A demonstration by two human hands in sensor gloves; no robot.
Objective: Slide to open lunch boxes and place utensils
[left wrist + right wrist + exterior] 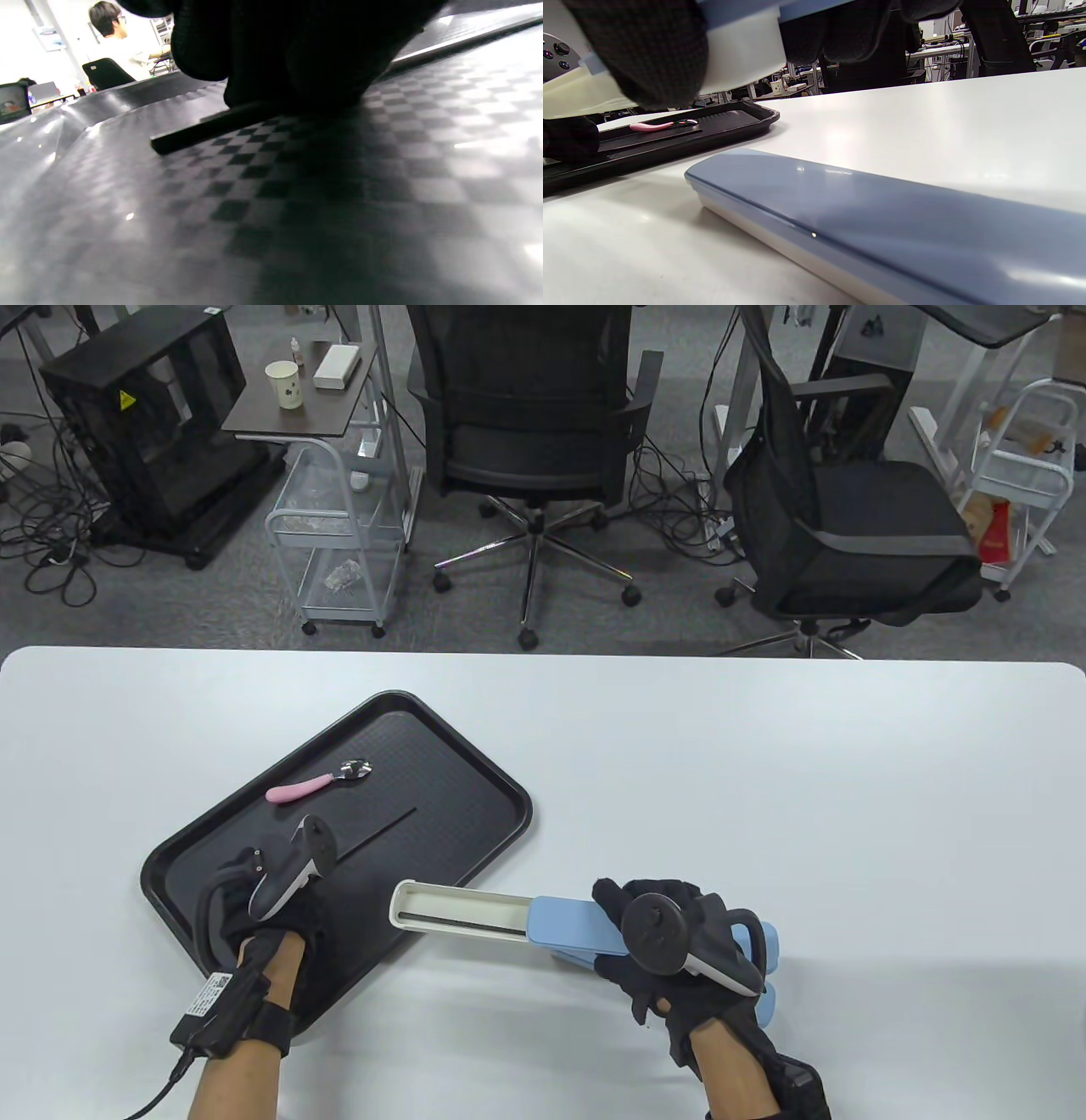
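A black tray (475,780) lies at the left of the table. On it lie a pink-handled spoon (318,782) and a black chopstick (382,831). My left hand (280,882) is on the tray and its fingers (275,63) pinch the near part of the chopstick (195,131), which still lies on the tray (297,212). My right hand (670,950) grips a long utensil box by its blue lid (568,929). The lid is slid back, baring the white base (458,909), with a dark strip inside. The box is held above the table (742,46).
A second, closed blue-lidded box (882,212) lies on the table under my right hand, partly showing in the table view (768,993). The tray (734,120) and spoon (657,126) show to its left. Office chairs and carts stand beyond the far table edge.
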